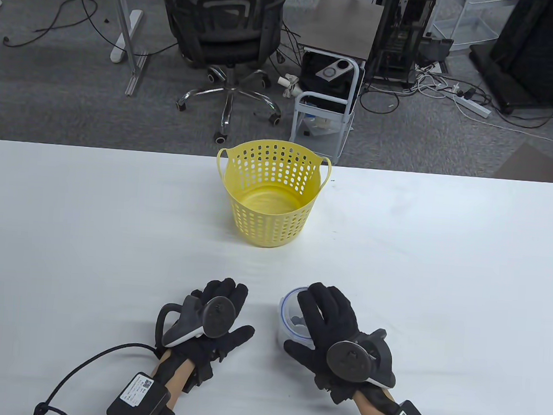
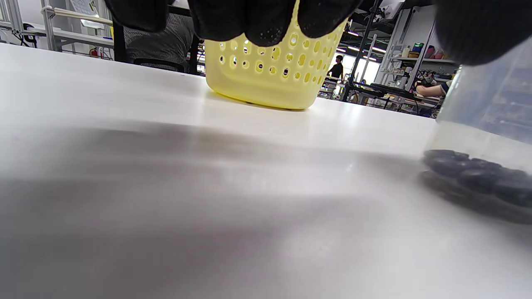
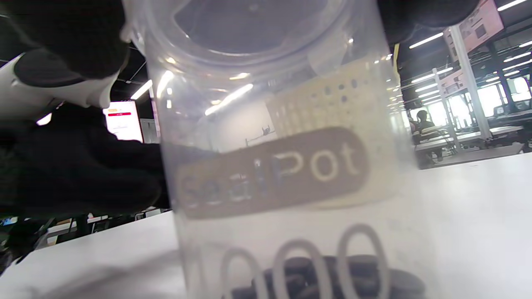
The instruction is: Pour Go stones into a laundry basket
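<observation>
A yellow perforated laundry basket (image 1: 270, 193) stands upright at the table's middle; it also shows in the left wrist view (image 2: 266, 74). A clear plastic jar (image 1: 285, 312) with dark Go stones (image 1: 297, 321) at its bottom stands on the near table. My right hand (image 1: 325, 324) grips it, fingers over the rim and thumb against its near side. The jar (image 3: 282, 166) and stones (image 3: 324, 282) fill the right wrist view. My left hand (image 1: 225, 303) rests flat on the table left of the jar (image 2: 482, 108), holding nothing.
The white table (image 1: 90, 232) stretches wide on both sides of the basket. Beyond its far edge stand an office chair (image 1: 227, 29) and a small cart (image 1: 326, 106) on the floor. Cables trail from both wrists over the near edge.
</observation>
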Action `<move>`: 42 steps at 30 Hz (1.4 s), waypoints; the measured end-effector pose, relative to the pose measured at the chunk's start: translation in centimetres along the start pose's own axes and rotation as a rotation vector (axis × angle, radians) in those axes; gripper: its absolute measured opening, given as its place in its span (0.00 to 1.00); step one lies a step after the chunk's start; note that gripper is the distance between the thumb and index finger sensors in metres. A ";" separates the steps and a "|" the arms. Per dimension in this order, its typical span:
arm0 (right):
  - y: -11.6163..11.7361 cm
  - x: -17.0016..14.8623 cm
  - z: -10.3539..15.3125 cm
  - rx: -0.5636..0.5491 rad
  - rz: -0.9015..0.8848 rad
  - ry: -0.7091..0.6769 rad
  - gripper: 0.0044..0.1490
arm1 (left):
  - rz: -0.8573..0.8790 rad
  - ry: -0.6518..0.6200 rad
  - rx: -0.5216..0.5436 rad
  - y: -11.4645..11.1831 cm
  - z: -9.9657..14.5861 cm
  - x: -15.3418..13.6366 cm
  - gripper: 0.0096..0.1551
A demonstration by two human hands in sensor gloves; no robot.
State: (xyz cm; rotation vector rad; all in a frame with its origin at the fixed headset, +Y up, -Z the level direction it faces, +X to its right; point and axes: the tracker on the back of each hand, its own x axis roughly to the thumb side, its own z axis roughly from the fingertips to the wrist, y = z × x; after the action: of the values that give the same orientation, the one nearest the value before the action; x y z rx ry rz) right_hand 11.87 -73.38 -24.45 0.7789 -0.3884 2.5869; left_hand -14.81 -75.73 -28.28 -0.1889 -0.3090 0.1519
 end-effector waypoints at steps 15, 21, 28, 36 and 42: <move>-1.4 -1.2 0.2 -0.019 -0.155 0.010 0.61 | 0.013 -0.006 -0.013 0.0 0.0 -0.2 0.54; -3.7 -3.4 -0.6 -0.124 -0.149 0.221 0.55 | 0.063 -0.015 0.063 0.8 0.5 -1.1 0.50; -3.3 -6.6 -2.0 0.012 -0.237 0.463 0.47 | 0.255 0.023 0.165 1.4 0.8 -1.8 0.41; -2.2 -8.4 -1.0 0.154 -0.371 0.570 0.44 | 0.497 0.091 0.114 1.6 0.4 -0.6 0.40; -1.2 -8.2 -0.5 0.279 -0.453 0.570 0.44 | 0.540 0.125 0.003 2.5 -0.7 1.4 0.43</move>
State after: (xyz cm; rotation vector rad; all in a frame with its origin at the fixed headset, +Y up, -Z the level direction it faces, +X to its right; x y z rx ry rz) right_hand 18.41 -74.61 -29.36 0.1504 0.2934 2.3065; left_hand -13.57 -73.18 -29.06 -0.2749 -0.1267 0.6716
